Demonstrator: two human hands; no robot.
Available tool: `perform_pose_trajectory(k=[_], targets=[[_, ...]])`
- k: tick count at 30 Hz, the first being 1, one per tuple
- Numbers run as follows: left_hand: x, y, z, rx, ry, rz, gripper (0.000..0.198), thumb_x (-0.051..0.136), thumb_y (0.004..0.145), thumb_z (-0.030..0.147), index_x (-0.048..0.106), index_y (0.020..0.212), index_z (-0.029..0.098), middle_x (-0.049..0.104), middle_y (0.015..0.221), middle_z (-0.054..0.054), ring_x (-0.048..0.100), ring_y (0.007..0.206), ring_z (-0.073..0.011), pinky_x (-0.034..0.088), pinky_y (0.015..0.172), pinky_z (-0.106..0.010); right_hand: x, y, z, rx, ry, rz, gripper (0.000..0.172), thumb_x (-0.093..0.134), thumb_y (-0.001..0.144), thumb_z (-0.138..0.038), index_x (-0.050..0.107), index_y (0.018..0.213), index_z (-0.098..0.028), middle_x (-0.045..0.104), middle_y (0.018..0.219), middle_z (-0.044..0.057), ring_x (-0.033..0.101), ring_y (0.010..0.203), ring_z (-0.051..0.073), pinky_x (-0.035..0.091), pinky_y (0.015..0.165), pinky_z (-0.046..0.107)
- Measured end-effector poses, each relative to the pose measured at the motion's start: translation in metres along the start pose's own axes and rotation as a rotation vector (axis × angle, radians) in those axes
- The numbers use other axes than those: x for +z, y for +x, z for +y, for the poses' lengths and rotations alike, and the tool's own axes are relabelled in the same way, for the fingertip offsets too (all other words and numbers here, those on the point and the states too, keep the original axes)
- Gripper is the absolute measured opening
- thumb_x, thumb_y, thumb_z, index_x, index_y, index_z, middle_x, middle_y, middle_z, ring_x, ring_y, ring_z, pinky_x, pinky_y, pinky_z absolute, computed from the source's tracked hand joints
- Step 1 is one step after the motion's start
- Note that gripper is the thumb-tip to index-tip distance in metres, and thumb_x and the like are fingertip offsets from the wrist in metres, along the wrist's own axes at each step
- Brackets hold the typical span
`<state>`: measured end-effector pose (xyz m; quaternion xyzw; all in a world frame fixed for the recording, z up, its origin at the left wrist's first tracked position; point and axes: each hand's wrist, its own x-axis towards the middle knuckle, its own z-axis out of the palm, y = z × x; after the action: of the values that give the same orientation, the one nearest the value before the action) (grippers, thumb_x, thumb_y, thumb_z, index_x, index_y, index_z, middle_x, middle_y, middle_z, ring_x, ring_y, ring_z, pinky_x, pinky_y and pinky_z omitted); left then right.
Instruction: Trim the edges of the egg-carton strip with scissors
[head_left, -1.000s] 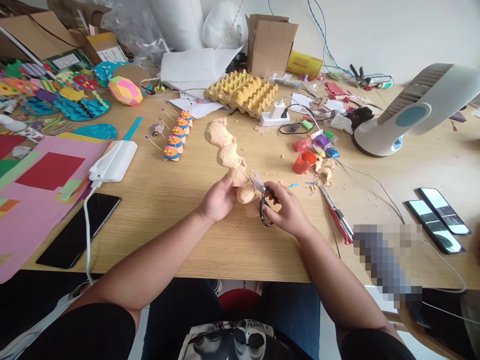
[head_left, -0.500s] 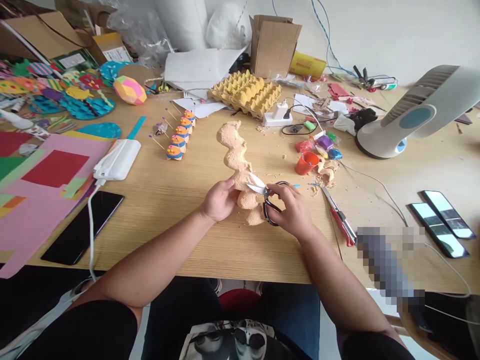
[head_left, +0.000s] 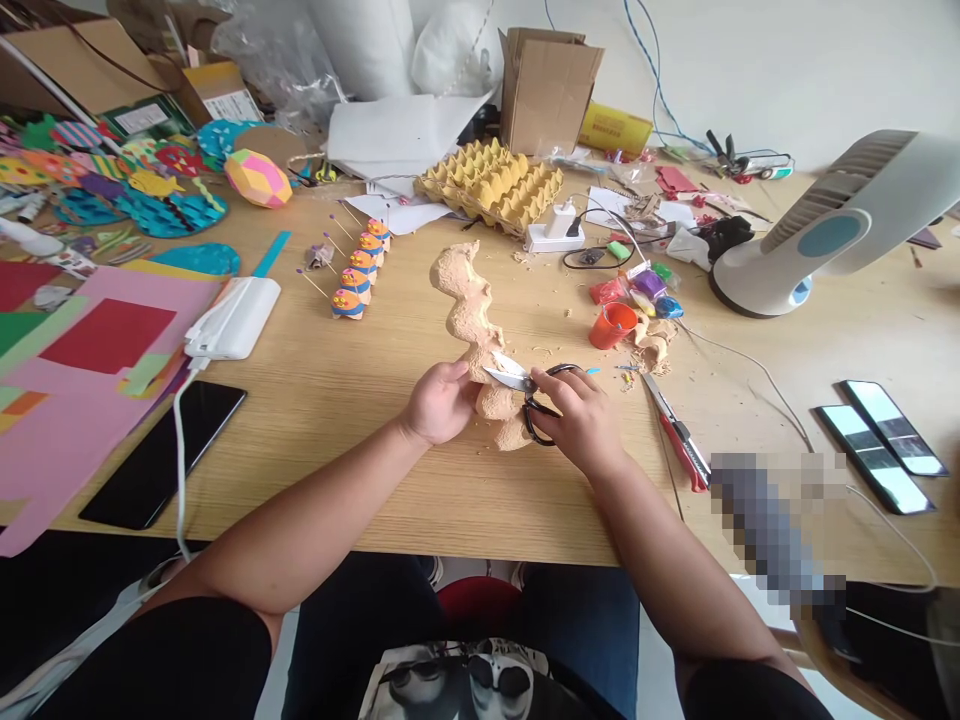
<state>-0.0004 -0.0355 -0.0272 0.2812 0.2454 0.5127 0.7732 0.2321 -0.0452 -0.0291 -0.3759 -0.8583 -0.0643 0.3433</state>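
Note:
A long strip of tan egg-carton cups (head_left: 469, 305) lies on the wooden table (head_left: 360, 400), running away from me. My left hand (head_left: 441, 402) grips its near end from the left. My right hand (head_left: 576, 415) is closed on black-handled scissors (head_left: 525, 385), whose blades point left into the strip just above my left thumb. Small tan crumbs lie around the strip.
A yellow egg tray (head_left: 491, 180), an orange cup (head_left: 611, 325), a red box cutter (head_left: 679, 430) and a white fan (head_left: 832, 225) lie to the right. A power bank (head_left: 234, 318), black phone (head_left: 161, 455), coloured paper (head_left: 82, 370) and painted cup figures (head_left: 356, 272) lie to the left.
The scissors have swung from pointing up-left to lying nearly level, blades into the strip. The strip's far end has shifted slightly right.

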Motion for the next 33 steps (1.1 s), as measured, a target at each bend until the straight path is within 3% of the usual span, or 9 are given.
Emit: perform_pose_trajectory(k=[7, 11, 19, 27, 33], targets=[[0.0006, -0.0005, -0.002, -0.005, -0.006, 0.014, 0.053, 0.068, 0.077, 0.045, 0.075, 0.121, 0.017, 0.083, 0.115, -0.011, 0.067, 0.135, -0.0403, 0.053, 0.114, -0.053, -0.0018, -0.0036, -0.0047, 0.051, -0.096, -0.08, 0.035, 0.07, 0.105, -0.033, 0.074, 0.137, -0.02, 0.077, 0.098, 0.011, 0.07, 0.093, 0.027, 0.058, 0.076, 0.036], [-0.0005, -0.0003, -0.0017, -0.004, 0.008, -0.019, 0.044, 0.071, 0.078, 0.046, 0.077, 0.112, 0.019, 0.083, 0.105, -0.009, 0.072, 0.124, -0.038, 0.059, 0.101, -0.048, -0.0028, -0.0048, -0.0056, 0.08, -0.134, -0.104, 0.034, 0.069, 0.106, -0.034, 0.075, 0.137, -0.022, 0.078, 0.097, 0.01, 0.07, 0.093, 0.026, 0.054, 0.075, 0.033], [-0.0036, 0.0016, -0.0029, 0.018, 0.01, -0.005, 0.044, 0.073, 0.081, 0.043, 0.076, 0.117, 0.019, 0.083, 0.102, -0.007, 0.077, 0.106, -0.0303, 0.06, 0.078, -0.035, -0.0051, -0.004, -0.0072, 0.11, -0.125, -0.134, 0.035, 0.07, 0.105, -0.033, 0.076, 0.137, -0.021, 0.079, 0.094, 0.009, 0.072, 0.09, 0.023, 0.052, 0.075, 0.029], [-0.0055, 0.0039, -0.0045, 0.037, 0.0, 0.008, 0.042, 0.071, 0.085, 0.039, 0.075, 0.121, 0.019, 0.083, 0.106, -0.007, 0.077, 0.112, -0.0293, 0.062, 0.09, -0.037, -0.0052, -0.0042, -0.008, 0.146, -0.101, -0.155, 0.034, 0.069, 0.105, -0.031, 0.074, 0.137, -0.021, 0.081, 0.087, 0.006, 0.074, 0.083, 0.02, 0.049, 0.071, 0.027], [-0.007, 0.0058, -0.0062, 0.044, 0.048, 0.03, 0.04, 0.068, 0.086, 0.042, 0.075, 0.118, 0.02, 0.083, 0.108, -0.009, 0.075, 0.118, -0.034, 0.062, 0.094, -0.043, -0.0047, -0.0039, -0.0085, 0.171, -0.113, -0.18, 0.033, 0.068, 0.104, -0.03, 0.073, 0.136, -0.021, 0.082, 0.087, 0.005, 0.075, 0.082, 0.02, 0.046, 0.067, 0.028]])
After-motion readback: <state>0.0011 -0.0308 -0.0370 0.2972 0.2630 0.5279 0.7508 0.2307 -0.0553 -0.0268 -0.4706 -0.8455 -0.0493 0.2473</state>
